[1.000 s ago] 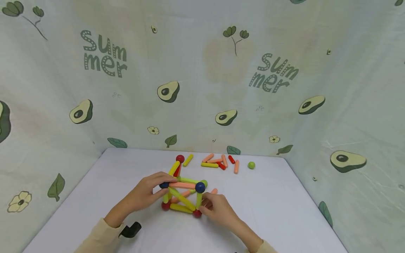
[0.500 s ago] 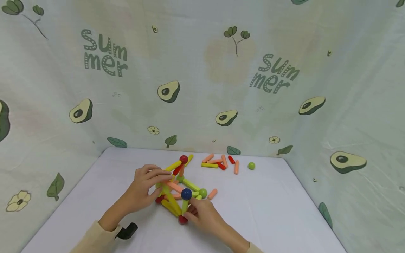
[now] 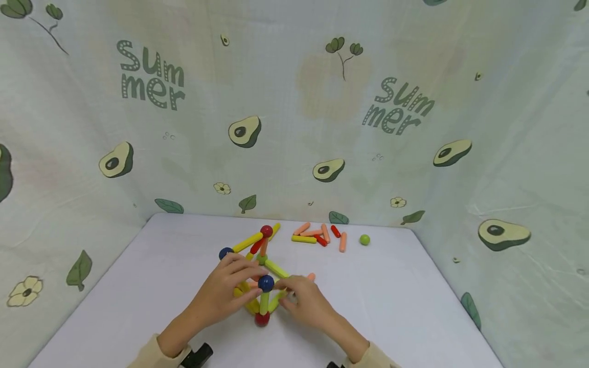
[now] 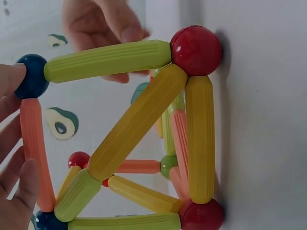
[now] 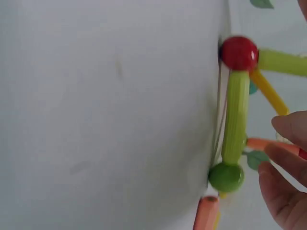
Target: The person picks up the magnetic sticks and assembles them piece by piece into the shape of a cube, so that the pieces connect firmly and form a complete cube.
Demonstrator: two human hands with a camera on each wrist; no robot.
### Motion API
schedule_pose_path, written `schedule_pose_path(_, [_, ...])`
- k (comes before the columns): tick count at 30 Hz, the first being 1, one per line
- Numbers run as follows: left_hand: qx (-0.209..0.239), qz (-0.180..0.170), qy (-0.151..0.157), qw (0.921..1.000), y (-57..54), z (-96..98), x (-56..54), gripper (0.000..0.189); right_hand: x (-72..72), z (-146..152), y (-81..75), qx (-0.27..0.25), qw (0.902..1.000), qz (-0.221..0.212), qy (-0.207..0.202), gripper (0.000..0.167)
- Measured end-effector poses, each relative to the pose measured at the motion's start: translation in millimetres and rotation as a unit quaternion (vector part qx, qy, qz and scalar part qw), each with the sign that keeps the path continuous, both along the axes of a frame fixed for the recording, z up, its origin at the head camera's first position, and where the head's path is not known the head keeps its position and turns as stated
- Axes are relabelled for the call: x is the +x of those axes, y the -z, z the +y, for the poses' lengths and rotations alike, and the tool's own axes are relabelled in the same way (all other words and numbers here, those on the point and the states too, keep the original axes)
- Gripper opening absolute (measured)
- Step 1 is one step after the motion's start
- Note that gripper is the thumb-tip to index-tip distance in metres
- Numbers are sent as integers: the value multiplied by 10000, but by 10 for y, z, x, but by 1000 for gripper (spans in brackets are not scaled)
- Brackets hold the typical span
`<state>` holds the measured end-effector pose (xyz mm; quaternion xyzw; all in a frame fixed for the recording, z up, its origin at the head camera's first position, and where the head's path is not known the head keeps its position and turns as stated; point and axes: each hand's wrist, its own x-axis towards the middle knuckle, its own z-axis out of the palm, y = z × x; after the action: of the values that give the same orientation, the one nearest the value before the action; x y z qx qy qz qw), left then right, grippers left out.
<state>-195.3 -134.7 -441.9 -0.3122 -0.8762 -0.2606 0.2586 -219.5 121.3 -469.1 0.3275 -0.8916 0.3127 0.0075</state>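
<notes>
A frame of magnetic building sticks and balls stands on the table in front of me. My left hand (image 3: 225, 294) holds it at the near blue ball (image 3: 266, 283), with its fingertips about the ball. In the left wrist view, this hand also lies along the orange stick (image 4: 34, 153). Below the blue ball, a lime stick (image 3: 264, 302) stands upright on a red ball (image 3: 262, 319). My right hand (image 3: 306, 302) hovers at the frame's right side, its fingers apart and loosely bent. In the right wrist view, a lower lime stick (image 5: 235, 120) joins a green ball (image 5: 226, 177) near those fingers.
Loose orange, yellow (image 3: 303, 238) and red sticks lie at the back of the table, with a green ball (image 3: 365, 239) to their right. Another orange stick (image 3: 311, 277) lies just beyond my right hand. Printed cloth (image 3: 285, 102) walls in the table's back and sides.
The frame has turned, its near blue ball shifting left. My left hand has gone from the far blue ball to the near one. The right hand has come off the upright lime stick.
</notes>
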Motion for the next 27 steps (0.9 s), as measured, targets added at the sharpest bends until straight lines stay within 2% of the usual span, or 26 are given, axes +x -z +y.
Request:
schedule_pose_path(2, [38,-106,3,9999,11,1,10,48,-108,72,-5,401,9977,525,169,29])
schedule_pose_path(4, [50,-149,-5,9999,23,10,18,51,-218,131,8,852,9928,816,205,31])
schedule_pose_path(6, [49,-187,-43,9998,34,30,32,53,-306,180,59,1135,9898,852,117,30])
schedule_pose_path(9, [-83,-96,-187,9997,55,56,51,56,-343,218,110,1360,9876,786,21,26])
schedule_pose_path(13, [-299,302,-204,9989,46,13,49,57,-268,206,116,1326,9885,719,81,21])
schedule_pose_path(18, [-423,709,-185,9964,48,-163,2,51,-98,148,127,1135,9914,645,68,23])
schedule_pose_path(24, [-303,574,-309,9974,87,-378,-46,57,60,86,116,1070,9929,512,4,28])
schedule_pose_path(27, [-233,465,-187,9985,107,-427,-67,58,46,142,77,990,9950,133,29,29])
